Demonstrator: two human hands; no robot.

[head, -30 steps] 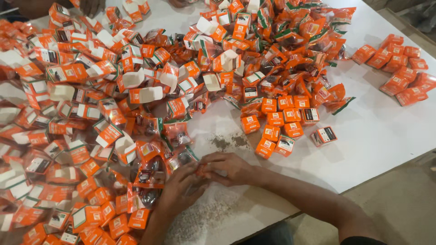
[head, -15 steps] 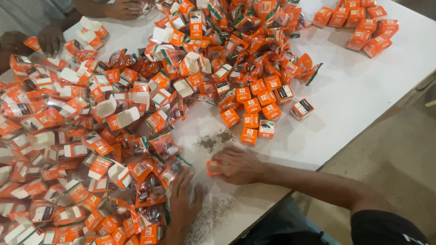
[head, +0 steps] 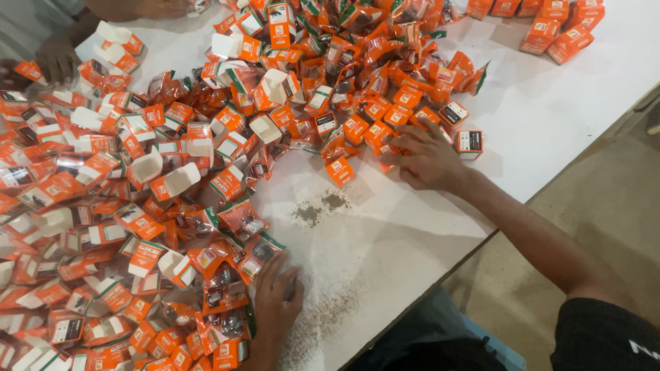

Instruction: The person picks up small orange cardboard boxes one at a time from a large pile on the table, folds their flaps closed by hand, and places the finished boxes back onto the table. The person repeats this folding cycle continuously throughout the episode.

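Here, the right hand (head: 427,159) is laid palm down on the white table (head: 550,117), its fingers spread wide and stretched into a cluster of small closed orange boxes (head: 385,120); the fingertips touch the nearest of these, and nothing is gripped (whether a box is pinned under the palm cannot be told). Just beyond the little finger an orange box with a dark label (head: 469,141) is seen standing alone, and just left of the thumb a single orange box (head: 340,172) lies tilted on bare table. The left hand (head: 275,297) is pressed flat at the near edge of a large heap of orange foil sachets (head: 234,271), its fingers loosely parted and pushed in among them; one sachet with a green edge lies right at the fingertips, but no closed grasp is shown. Between the two hands a patch of dark crumbs (head: 317,209) is scattered on the table, and finer grit (head: 323,319) is spread just to the right of the left hand. Farther from the left hand, toward the far side, open orange-and-white cartons (head: 172,180) are piled among the sachets. Well beyond the right hand, at the far right corner, more closed orange boxes (head: 560,38) are grouped. At the far left, another person's hand (head: 58,58) is rested on the table.
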